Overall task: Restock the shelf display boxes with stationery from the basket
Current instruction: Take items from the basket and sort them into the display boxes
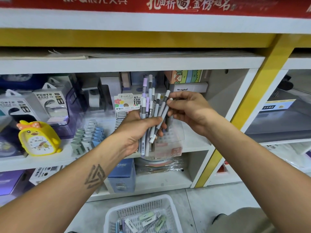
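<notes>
Basket [165, 203] nearest us, on floor below shelf, stock left inside. Above it left hand [134, 132] fisted round pen bundle [151, 111], long axes near upright. Right hand [186, 108] pinches one pen top (nearer hand); clear display box [175, 133] just behind bundle.

Left of the yellow duck clock [39, 138], above it: two clear packs [50, 105] reading "POWER BANK". Right of clock: card [127, 102] marked "M&G", "0.7"; white box [188, 88] "Henghui"; below, blue box [122, 175] "RUHRE". Red banner [151, 4] overhead: "M&G".
</notes>
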`<state>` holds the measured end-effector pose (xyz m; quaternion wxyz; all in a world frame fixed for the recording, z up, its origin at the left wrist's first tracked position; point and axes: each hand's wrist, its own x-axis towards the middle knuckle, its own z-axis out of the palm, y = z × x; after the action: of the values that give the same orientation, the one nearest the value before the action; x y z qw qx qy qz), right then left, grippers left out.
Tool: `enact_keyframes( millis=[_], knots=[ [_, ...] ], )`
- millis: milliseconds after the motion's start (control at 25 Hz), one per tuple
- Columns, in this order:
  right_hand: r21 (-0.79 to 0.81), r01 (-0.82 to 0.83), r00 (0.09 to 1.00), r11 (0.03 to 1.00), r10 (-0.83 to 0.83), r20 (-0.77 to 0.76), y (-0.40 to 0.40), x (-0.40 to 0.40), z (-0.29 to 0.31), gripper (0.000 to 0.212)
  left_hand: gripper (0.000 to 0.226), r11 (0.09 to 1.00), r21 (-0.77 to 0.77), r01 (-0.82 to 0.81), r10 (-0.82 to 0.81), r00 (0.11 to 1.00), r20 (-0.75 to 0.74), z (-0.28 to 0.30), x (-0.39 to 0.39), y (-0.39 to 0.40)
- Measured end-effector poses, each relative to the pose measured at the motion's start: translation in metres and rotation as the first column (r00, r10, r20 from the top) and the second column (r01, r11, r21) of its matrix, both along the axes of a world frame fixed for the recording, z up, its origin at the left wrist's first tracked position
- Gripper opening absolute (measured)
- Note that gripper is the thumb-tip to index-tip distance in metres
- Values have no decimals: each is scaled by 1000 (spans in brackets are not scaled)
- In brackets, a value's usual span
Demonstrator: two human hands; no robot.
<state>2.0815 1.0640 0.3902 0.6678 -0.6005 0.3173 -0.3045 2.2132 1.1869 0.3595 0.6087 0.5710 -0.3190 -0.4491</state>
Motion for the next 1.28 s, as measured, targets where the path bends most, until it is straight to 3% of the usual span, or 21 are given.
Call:
enact_keyframes(
  millis=[160, 360, 560, 800, 920, 1040, 1080, 1160, 1280],
  knots=[
    [35, -135, 986, 990, 138, -93, 6, -1, -2, 9, 7, 999, -17, -45, 44, 999, -26, 2, 0, 1],
    [107, -122, 991, 987, 116, 62, 2, 0, -2, 22, 11, 989, -26, -143, 143, 990, -3, 5, 2, 0],
    [-33, -263, 957, 964, 257, -137, 13, 3, -10, 21, 8, 949, -71, -307, 302, 950, -76, 12, 20, 2],
    [-56, -310, 940, 949, 297, -170, 11, -2, -11, 26, 12, 911, -81, -405, 406, 914, -3, 9, 22, -1],
    [-30, -173, 981, 985, 169, -92, -1, -14, -6, 15, 11, 870, -70, -489, 487, 873, -35, 12, 33, 0],
    [131, 51, 980, 990, -75, 184, -13, -23, -4, 11, 14, 925, -23, -379, 378, 925, -39, 15, 27, 4],
    [111, 116, 967, 987, -137, 214, -16, -25, -4, 13, 12, 946, -8, -323, 323, 946, -22, 15, 21, 4],
    [-149, 236, 968, 960, -219, 119, -23, -29, -3, 13, 8, 965, 5, -262, 262, 965, -14, 14, 12, 2],
    [-628, 181, 932, 757, -335, -136, -27, -31, -4, 10, 9, 964, 13, -264, 264, 964, -36, 14, 9, 0]
  ],
)
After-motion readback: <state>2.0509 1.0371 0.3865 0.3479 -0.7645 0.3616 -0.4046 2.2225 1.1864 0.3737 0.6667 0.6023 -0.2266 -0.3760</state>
